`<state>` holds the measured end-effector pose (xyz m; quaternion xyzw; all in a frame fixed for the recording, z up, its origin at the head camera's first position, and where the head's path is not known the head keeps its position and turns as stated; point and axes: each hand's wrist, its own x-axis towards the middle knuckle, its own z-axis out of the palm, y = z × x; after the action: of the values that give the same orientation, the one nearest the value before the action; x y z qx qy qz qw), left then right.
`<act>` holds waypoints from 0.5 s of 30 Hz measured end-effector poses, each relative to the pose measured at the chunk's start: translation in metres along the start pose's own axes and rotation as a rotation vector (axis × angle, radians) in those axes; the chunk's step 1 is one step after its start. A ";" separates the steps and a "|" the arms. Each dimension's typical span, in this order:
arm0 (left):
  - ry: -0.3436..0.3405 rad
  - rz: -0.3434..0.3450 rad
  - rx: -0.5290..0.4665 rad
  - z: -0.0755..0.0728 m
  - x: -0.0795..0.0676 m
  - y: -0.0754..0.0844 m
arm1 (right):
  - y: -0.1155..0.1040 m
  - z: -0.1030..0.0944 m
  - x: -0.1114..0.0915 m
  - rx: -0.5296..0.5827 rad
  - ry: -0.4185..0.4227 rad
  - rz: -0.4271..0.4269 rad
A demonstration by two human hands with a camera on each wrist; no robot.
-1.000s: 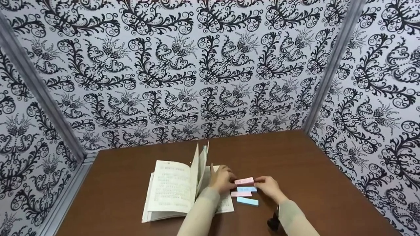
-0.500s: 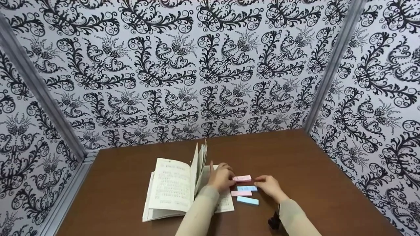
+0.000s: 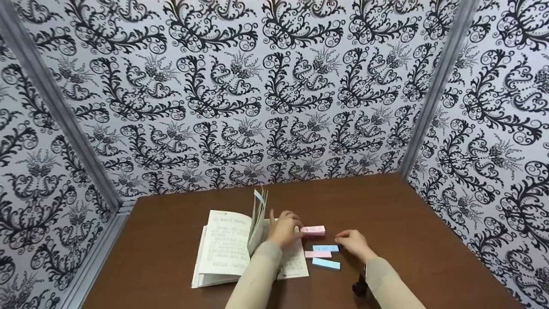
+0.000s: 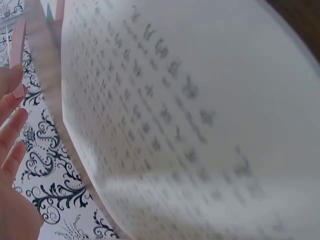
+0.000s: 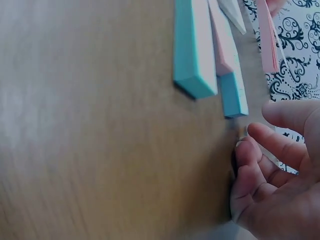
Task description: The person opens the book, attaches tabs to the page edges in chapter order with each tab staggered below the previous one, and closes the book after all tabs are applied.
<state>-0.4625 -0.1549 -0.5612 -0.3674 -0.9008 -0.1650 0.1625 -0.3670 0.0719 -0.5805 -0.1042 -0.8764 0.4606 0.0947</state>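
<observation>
In the head view my left hand (image 3: 284,229) grips a pink sticky note pad (image 3: 313,231) beside the open book (image 3: 227,242). The left wrist view shows the pad (image 4: 18,42) between thumb and fingers, a thin leaf standing off it. My right hand (image 3: 354,244) is just right of that pad, apart from it, thumb and fingertips close together. Whether they pinch something small is unclear in the right wrist view. Below lie a blue pad (image 3: 326,248), another pink pad (image 3: 318,254) and a light blue pad (image 3: 326,263). Several book pages stand upright near my left hand.
A light blue tab (image 3: 259,196) shows at the top of the standing pages. A small black object (image 3: 359,288) is by the right wrist. Patterned walls (image 3: 274,107) enclose the brown table (image 3: 171,231) at the back and sides.
My left hand has moved slightly left with the pink pad, away from my right fingertips. The standing pages have shifted, and the blue tab on them shows more clearly.
</observation>
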 end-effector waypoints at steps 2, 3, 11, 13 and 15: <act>-0.017 -0.004 -0.011 -0.004 -0.006 -0.002 | -0.001 0.002 -0.003 0.042 -0.018 0.011; -0.022 -0.007 -0.011 -0.006 -0.008 -0.003 | -0.003 0.003 -0.004 0.063 -0.029 0.016; 0.029 -0.014 -0.029 -0.029 -0.026 -0.012 | -0.034 0.005 0.001 0.139 -0.074 -0.057; 0.036 -0.016 -0.035 -0.035 -0.030 -0.014 | -0.044 0.006 0.003 0.160 -0.085 -0.071; 0.035 -0.031 -0.036 -0.040 -0.036 -0.015 | -0.052 0.006 0.002 0.174 -0.110 -0.078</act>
<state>-0.4419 -0.2032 -0.5428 -0.3534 -0.9002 -0.1901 0.1692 -0.3750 0.0387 -0.5407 -0.0359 -0.8405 0.5357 0.0728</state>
